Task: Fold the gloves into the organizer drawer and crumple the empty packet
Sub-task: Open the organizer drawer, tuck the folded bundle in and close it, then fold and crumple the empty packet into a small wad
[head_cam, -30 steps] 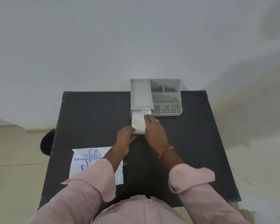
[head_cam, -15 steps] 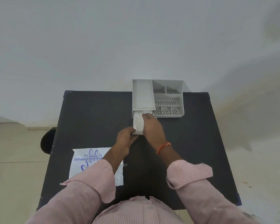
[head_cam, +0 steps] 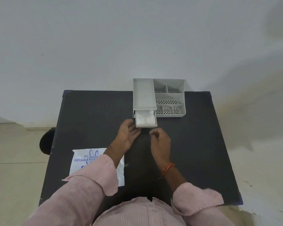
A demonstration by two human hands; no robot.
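Observation:
A grey organizer [head_cam: 169,97] stands at the far edge of the black table [head_cam: 194,144]. Its drawer [head_cam: 146,125] is pulled out toward me, with the folded white gloves [head_cam: 145,119] lying inside. My left hand [head_cam: 128,133] rests just left of the drawer's front corner, fingers apart and holding nothing. My right hand [head_cam: 159,141] hovers a little below the drawer front, fingers loosely curled and empty. The white glove packet [head_cam: 83,159] with blue print lies flat at the near left, partly under my left sleeve.
A dark round object [head_cam: 45,141] sits on the floor beside the table's left edge. A pale wall rises directly behind the table. The organizer's open compartments on the right hold nothing visible.
My right hand has lifted off the gloves in the drawer and drawn back toward me. The gloves now lie uncovered in the drawer. My left hand stays beside the drawer front.

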